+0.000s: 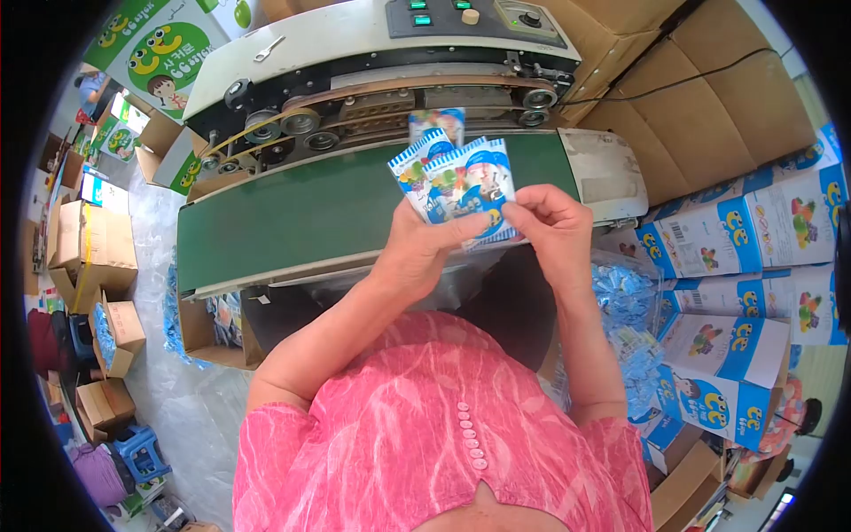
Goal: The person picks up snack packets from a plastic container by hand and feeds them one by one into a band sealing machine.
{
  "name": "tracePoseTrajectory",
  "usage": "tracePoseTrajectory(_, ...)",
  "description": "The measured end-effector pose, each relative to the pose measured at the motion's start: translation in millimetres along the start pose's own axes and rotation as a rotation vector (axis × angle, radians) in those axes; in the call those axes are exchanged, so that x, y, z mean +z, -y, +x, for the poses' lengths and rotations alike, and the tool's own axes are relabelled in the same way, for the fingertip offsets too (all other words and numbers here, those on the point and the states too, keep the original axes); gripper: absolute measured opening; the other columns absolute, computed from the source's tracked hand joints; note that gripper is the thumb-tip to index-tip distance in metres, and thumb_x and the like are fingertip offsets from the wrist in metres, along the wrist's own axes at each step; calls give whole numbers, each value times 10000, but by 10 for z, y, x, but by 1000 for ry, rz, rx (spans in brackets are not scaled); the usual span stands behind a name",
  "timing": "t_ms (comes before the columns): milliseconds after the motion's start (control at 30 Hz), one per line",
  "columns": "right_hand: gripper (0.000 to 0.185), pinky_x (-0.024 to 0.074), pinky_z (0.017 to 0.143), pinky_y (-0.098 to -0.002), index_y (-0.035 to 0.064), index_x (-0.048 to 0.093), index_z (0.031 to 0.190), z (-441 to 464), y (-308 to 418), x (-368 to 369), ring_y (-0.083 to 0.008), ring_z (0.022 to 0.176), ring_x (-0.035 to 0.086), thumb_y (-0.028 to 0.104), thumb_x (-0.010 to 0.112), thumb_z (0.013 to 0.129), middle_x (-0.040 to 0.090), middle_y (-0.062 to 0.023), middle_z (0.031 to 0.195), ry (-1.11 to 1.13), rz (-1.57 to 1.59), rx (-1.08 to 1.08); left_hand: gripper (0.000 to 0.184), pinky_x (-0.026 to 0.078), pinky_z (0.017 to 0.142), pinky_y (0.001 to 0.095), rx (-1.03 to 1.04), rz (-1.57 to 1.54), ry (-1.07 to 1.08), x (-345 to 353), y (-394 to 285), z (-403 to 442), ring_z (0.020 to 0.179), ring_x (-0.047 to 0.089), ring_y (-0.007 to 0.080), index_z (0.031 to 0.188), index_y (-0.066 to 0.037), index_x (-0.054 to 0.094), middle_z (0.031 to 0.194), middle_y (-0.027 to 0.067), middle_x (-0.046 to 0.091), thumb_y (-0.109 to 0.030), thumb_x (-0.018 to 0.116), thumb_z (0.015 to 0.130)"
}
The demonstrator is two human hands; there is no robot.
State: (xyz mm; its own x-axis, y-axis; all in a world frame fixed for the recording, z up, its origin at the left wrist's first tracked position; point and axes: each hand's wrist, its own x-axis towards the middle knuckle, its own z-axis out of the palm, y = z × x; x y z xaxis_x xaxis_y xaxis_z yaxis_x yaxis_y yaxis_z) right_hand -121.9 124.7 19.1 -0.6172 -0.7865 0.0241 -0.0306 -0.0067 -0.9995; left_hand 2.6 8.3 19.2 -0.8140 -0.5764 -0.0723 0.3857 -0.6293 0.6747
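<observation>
My left hand [424,241] is wrapped round several blue-and-white printed packets [474,182], fanned out with striped top edges and fruit pictures. Its thumb lies across the front one. At the lower right edge of these packets, my right hand [557,226] pinches with thumb and forefinger. Beyond them another packet [439,124] stands upright against the rollers of the band sealing machine [381,66]; its lower part is hidden. The green conveyor belt [284,208] runs beneath both hands.
Stacked printed cartons [718,235] and a clear bag of blue packets [625,293] stand to my right. At the left are an open box of packets [217,328], brown boxes [93,239] and a blue stool [142,454]. A person [91,93] is far left.
</observation>
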Motion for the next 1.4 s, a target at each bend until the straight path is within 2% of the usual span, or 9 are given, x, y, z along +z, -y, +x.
tracePoseTrajectory(100,146,488,590,-198,5,645,931,-16,-1,-83,-75,727,603,44,700,802,659,-48,865,-82,58,-13,373,547,745,320,-137,8,-92,58,-49,-38,853,655,153,1096,-48,569,994,51,657,4,718,758)
tracePoseTrajectory(200,146,506,584,-214,3,648,961,-53,57,-40,-96,709,616,43,680,825,662,-48,848,13,174,82,359,550,752,329,-98,61,-60,-13,31,19,871,655,156,1104,-53,570,1012,57,658,-6,705,774)
tracePoseTrajectory(333,161,512,580,-221,-1,656,980,-83,-37,-87,-103,713,618,73,673,838,661,-46,839,-61,383,232,346,552,764,334,-141,60,-66,-11,-22,32,884,655,159,1106,-49,574,1027,64,658,-8,695,785)
tracePoseTrajectory(500,157,531,584,-243,1,665,972,-64,-84,-85,-118,741,631,109,655,859,661,-50,843,-134,500,218,343,549,771,328,-127,28,-52,-9,-1,32,893,654,162,1090,-36,587,1029,68,660,17,701,770)
tracePoseTrajectory(600,162,531,596,-252,4,667,966,-78,-139,-15,-120,733,632,134,640,874,661,-49,846,-49,127,-69,344,548,775,326,-15,161,26,-44,120,49,897,653,164,1084,-31,591,1025,68,661,29,703,764)
tracePoseTrajectory(900,151,512,616,-240,15,658,990,-56,-105,-89,-97,725,623,112,623,880,662,-29,836,-273,470,56,343,548,787,315,-40,116,-31,-54,78,73,895,654,169,1086,-11,590,1007,83,664,52,691,764)
tracePoseTrajectory(1000,167,548,572,-255,13,649,991,-83,-188,-108,-110,735,641,137,609,888,666,-38,850,-125,191,52,333,550,780,315,-30,120,-27,-38,123,62,883,658,173,1075,-7,594,998,91,667,58,690,763)
tracePoseTrajectory(1133,192,547,514,-242,8,638,1005,180,-74,-474,-115,710,648,158,609,889,671,-49,863,-353,154,128,323,553,771,315,-4,125,-35,-18,77,87,860,665,177,1059,0,600,984,99,672,61,696,756)
tracePoseTrajectory(1400,244,507,474,-209,-8,629,1020,862,-214,-794,-100,681,640,172,648,858,675,-60,874,-314,-75,168,314,552,762,315,0,148,-43,-4,-7,120,845,668,180,1031,6,608,963,106,677,62,711,740)
